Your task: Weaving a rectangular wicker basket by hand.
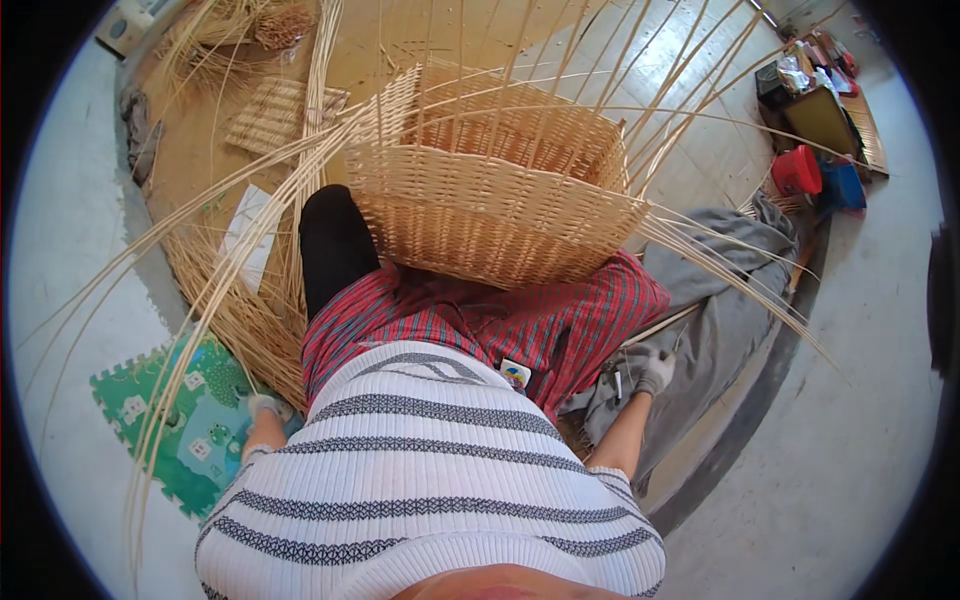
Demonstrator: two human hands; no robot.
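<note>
A half-woven wicker basket [490,215] rests tilted across my lap, its long uprights fanning out from the far side and ends. Loose reeds [290,175] spread from its left corner, and more reeds [735,258] stick out at its right. My left hand [268,405], in a pale glove, is down by my left hip, beside the reed bundle and a green foam mat [205,420]; its fingers are too small to read. My right hand [656,372], also gloved, is low over a grey cloth [715,290], fingers curled; what they hold is unclear.
A long reed bundle [235,315] lies along my left side with white paper [248,235] on it. A flat woven panel [268,115] sits at far left. A red bucket [796,171], a blue container [842,187] and a cluttered box [820,120] stand far right.
</note>
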